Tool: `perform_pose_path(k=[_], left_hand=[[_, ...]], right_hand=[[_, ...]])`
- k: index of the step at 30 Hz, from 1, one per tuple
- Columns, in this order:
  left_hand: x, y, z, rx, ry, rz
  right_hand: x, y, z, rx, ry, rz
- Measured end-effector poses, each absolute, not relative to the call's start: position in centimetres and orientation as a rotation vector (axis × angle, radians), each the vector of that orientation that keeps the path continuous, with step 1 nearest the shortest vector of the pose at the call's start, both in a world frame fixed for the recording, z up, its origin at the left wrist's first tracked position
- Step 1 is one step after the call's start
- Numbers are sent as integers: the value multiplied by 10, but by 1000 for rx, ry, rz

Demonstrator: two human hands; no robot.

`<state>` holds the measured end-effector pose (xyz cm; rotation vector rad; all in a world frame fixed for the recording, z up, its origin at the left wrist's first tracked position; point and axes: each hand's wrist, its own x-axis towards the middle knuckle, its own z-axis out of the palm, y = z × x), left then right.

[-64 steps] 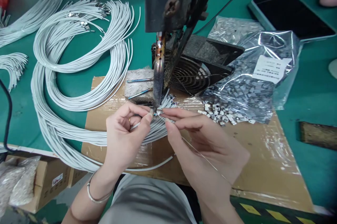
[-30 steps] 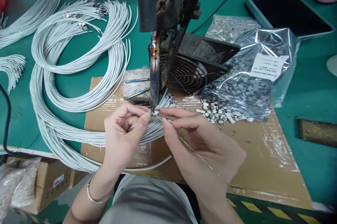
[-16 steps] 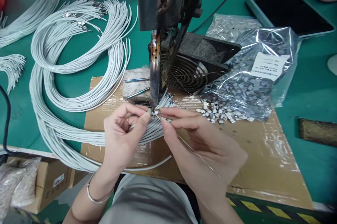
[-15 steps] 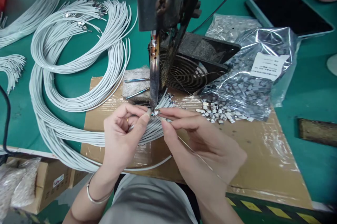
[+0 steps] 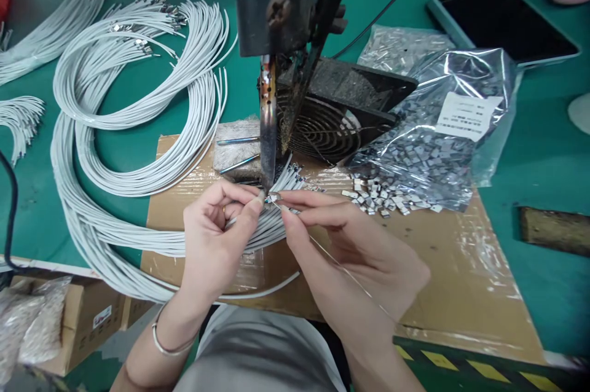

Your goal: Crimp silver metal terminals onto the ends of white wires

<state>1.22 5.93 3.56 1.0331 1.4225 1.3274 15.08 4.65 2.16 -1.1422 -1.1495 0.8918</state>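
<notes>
My left hand (image 5: 221,232) is pinched on the end of a white cable, just under the dark tip of a soldering iron (image 5: 268,152). Between my right hand (image 5: 345,244) fingers runs a thin solder wire (image 5: 343,269), its end at the iron tip. Those same fingertips meet a small metal connector (image 5: 273,198) beside my left fingertips. Behind my hands lies a bundle of white cables (image 5: 138,232). Small metal pieces (image 5: 387,197) are heaped to the right of the tip. My fingers partly hide the joint.
A black fan (image 5: 322,125) stands behind the iron. A plastic bag of metal parts (image 5: 428,152) and a phone (image 5: 504,20) are at the right. Coiled white cables (image 5: 106,115) fill the left. Brown cardboard (image 5: 452,275) covers the front, with a dark bar (image 5: 553,230) at far right.
The view has shifted very slightly, so the iron, phone and bag appear a little farther left. Both hands keep their places at the iron tip.
</notes>
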Motion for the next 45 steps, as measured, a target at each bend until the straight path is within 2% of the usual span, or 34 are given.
perform_pose_path(k=[45], left_hand=[[12,58,35,1185,1456,1359]], right_hand=[[150,47,21,-1137,-1233,789]])
